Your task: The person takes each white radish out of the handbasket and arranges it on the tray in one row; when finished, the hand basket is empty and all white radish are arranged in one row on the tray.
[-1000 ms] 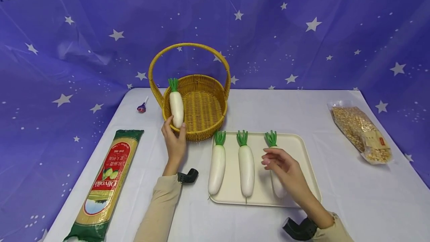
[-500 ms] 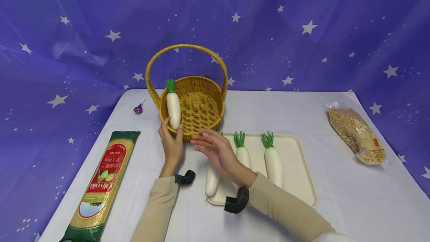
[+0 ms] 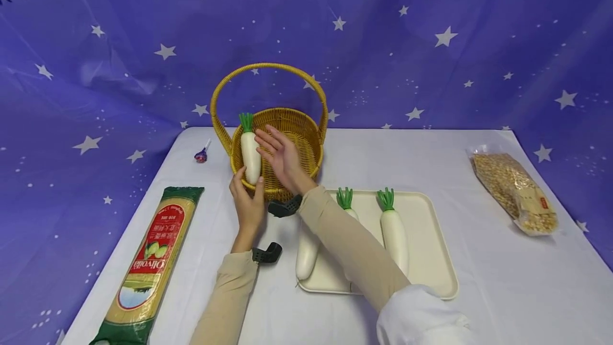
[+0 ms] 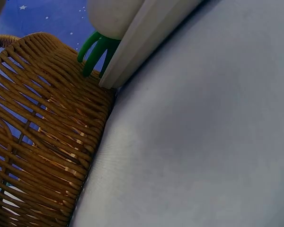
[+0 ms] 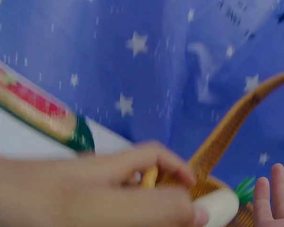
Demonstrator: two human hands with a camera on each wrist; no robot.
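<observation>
In the head view, a white radish (image 3: 251, 156) with green stalks leans inside the left of a wicker basket (image 3: 287, 115). My left hand (image 3: 248, 207) holds its lower end between thumb and fingers at the basket's front rim. Over the basket, my right hand (image 3: 283, 159) has its fingers extended, fingertips close beside the radish; whether they touch it is unclear. The right wrist view shows the left hand (image 5: 99, 194) on the radish (image 5: 218, 208). Three more white radishes lie on a cream tray (image 3: 431, 244), partly hidden by the right arm. Basket weave (image 4: 42, 127) fills the left wrist view's left side.
A pasta packet (image 3: 150, 265) lies at the left of the white-covered table (image 3: 503, 292), and a lollipop (image 3: 201, 155) sits left of the basket. A bag of corn kernels (image 3: 514, 193) lies at the right. Starry purple cloth hangs behind.
My right hand has swept left from above the tray's rightmost radish into the space over the basket, beside the held radish. The left hand has kept its hold in the same place.
</observation>
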